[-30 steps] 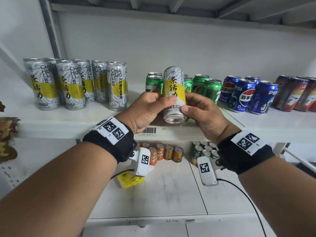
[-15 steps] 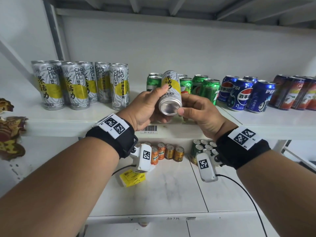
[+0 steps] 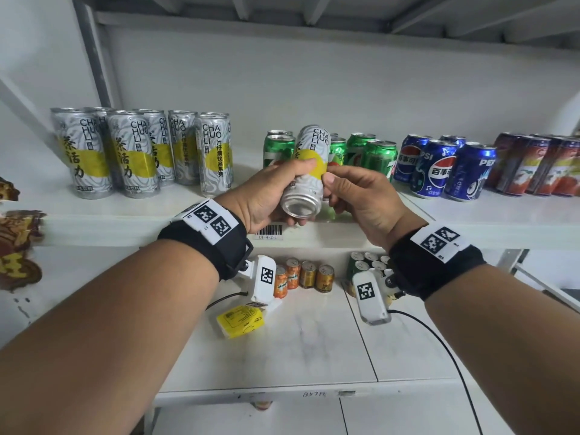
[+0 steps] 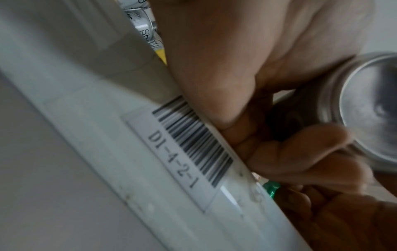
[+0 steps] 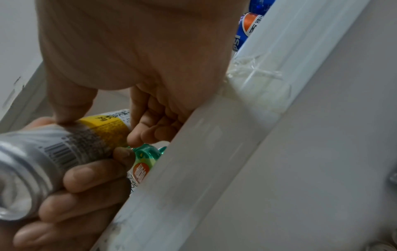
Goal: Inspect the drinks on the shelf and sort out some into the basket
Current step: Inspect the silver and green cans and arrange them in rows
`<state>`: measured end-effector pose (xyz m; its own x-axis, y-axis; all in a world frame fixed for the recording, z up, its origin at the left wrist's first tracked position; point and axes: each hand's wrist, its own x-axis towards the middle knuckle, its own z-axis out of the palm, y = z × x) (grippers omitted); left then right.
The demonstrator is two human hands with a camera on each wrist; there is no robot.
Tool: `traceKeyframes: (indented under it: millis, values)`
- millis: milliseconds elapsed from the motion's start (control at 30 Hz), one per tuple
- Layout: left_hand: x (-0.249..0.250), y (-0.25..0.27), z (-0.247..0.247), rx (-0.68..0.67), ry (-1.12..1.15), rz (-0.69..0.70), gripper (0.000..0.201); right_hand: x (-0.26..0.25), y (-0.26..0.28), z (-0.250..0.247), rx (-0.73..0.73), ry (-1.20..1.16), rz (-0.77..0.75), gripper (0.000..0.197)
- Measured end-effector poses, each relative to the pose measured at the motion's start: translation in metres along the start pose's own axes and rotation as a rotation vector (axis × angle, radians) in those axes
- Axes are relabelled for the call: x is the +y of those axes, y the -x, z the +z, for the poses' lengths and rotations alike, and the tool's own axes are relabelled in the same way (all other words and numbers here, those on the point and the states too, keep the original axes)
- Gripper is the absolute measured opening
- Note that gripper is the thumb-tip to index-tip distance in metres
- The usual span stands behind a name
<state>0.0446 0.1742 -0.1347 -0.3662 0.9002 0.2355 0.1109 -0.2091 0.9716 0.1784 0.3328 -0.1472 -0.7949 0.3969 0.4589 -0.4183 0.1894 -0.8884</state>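
Tilting the can point(image 3: 309, 171) base-up in front of the shelf point(image 3: 125, 221), the left hand point(image 3: 263, 196) wraps its fingers round the body while the right hand point(image 3: 354, 196) pinches its side, likely to read the printing underneath. No basket shows.

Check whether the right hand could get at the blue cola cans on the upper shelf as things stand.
Probably not yet: the right hand and left hand both grip the tea can. The blue cola cans stand unblocked at the shelf front, so letting go should free the way.
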Motion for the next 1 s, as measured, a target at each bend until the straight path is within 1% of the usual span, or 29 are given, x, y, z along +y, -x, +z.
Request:
traceKeyframes:
  millis: [67,133,233,333,367,433,467,533,667,733,867,1000]
  values:
    - [0.001,-0.002,-0.002,0.001,-0.034,-0.018,0.052,-0.001,0.0,0.002,0.003,0.032,0.001,0.019]
    - [0.0,-0.005,-0.003,-0.009,-0.033,-0.018,0.053,-0.002,-0.001,0.004,0.008,0.055,0.0,0.014]
    - [-0.002,-0.006,-0.001,-0.018,-0.046,0.007,0.048,-0.004,-0.002,0.006,0.013,0.056,-0.001,0.019]
    - [-0.006,-0.006,0.005,0.053,-0.124,0.05,0.05,-0.008,-0.002,0.009,0.053,0.041,-0.012,0.03]
    - [-0.008,-0.006,0.006,0.088,-0.172,0.091,0.046,-0.009,-0.002,0.011,0.055,0.045,-0.023,0.031]
    - [-0.011,-0.01,0.008,0.161,-0.288,0.188,0.026,-0.013,-0.001,0.016,0.043,0.037,-0.045,0.031]
    - [-0.011,-0.011,0.01,0.182,-0.332,0.221,0.021,-0.014,-0.002,0.02,0.053,0.03,-0.053,0.035]
    - [-0.013,-0.013,0.014,0.183,-0.378,0.252,0.026,-0.017,-0.002,0.027,0.104,0.016,-0.063,0.047]
    - [-0.013,-0.012,0.017,0.178,-0.467,0.277,0.045,-0.027,-0.002,0.032,0.179,0.049,-0.108,0.04]
    - [-0.011,-0.011,0.017,0.178,-0.473,0.272,0.049,-0.031,-0.001,0.031,0.169,0.089,-0.13,0.041]
    - [-0.001,-0.007,0.013,0.134,-0.45,0.244,0.052,-0.038,0.0,0.03,0.137,0.161,-0.176,0.043]
    - [0.012,-0.008,0.011,0.088,-0.461,0.321,0.056,-0.04,0.004,0.028,0.089,0.174,-0.223,0.055]
